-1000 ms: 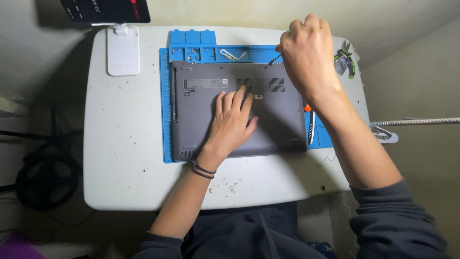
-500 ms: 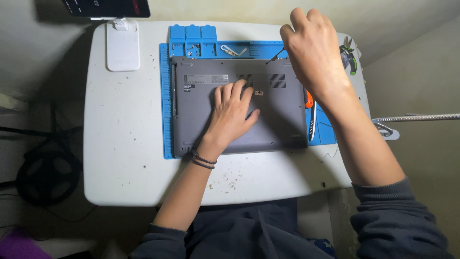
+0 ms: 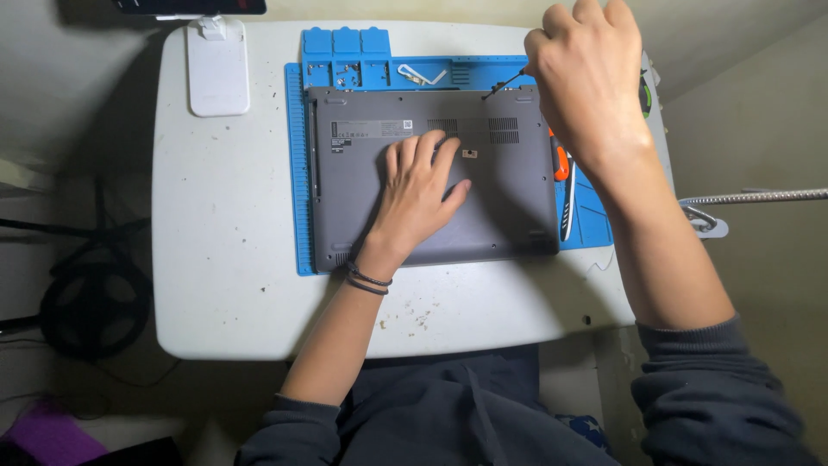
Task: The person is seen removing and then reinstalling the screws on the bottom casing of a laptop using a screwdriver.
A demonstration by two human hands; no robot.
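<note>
the left hand [image 3: 423, 194] lies flat, palm down, fingers spread lightly, on the grey underside of the laptop [image 3: 509, 207] at the centre of the frame, its forearm reaching up from the lower middle. the right hand [image 3: 586, 78], raised at the upper right with wrist bent and knuckles toward the camera, is curled around a thin dark screwdriver [image 3: 503, 85] whose tip touches the laptop's upper edge. the laptop rests on a blue mat [image 3: 297, 173] on the white worktop [image 3: 224, 242].
</note>
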